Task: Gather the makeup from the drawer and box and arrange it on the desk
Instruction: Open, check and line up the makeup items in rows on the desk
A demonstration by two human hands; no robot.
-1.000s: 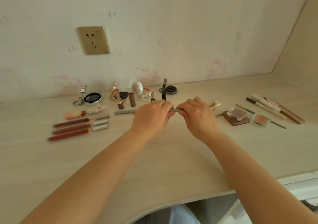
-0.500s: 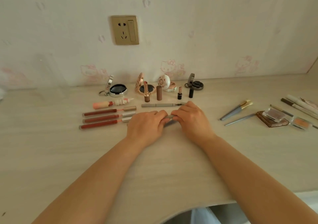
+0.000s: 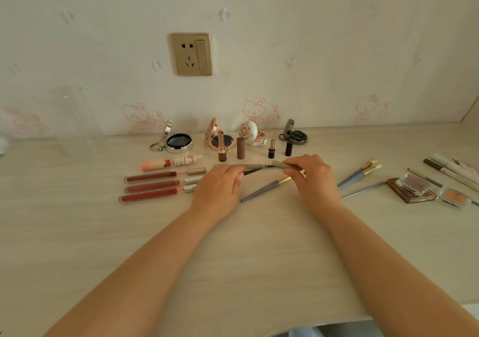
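On the pale wood-grain desk [image 3: 259,246] both hands work near the middle, a little toward the back edge. The left hand [image 3: 217,189] has its fingers curled around a thin dark stick, and the right hand [image 3: 315,178] pinches a grey-green cap [image 3: 283,165] of matte plastic between thumb and fingers. Between the two hands runs a slim grey-green pen [image 3: 248,166], round and smooth, with a short dark spiral part where it meets the cap; I cannot tell if the left fingers touch this pen or only the dark stick below it. Just under the hands lies a brush with a grey tapered handle and a gold metal ring [image 3: 264,189], set at a slant.

To the left, three lip gloss tubes [image 3: 153,184] lie parallel, clear plastic with red-brown content and metallic caps, and behind them a peach tube with a small figure-shaped cap [image 3: 166,163]. Along the back edge, near the wall, stand open round compacts: a silver one [image 3: 178,142], a rose-gold one [image 3: 216,138], a white patterned one [image 3: 252,134] and a dark one [image 3: 296,136]. In front of them stand upright lipsticks [image 3: 222,146], one with a shiny gold case, and a plain brown cylinder [image 3: 240,148]. Toward the right edge lie two more grey brushes [image 3: 359,173], square eyeshadow pans with clear lids [image 3: 412,185] and several long pencils [image 3: 451,171]. A gold wall socket [image 3: 191,54] sits above.
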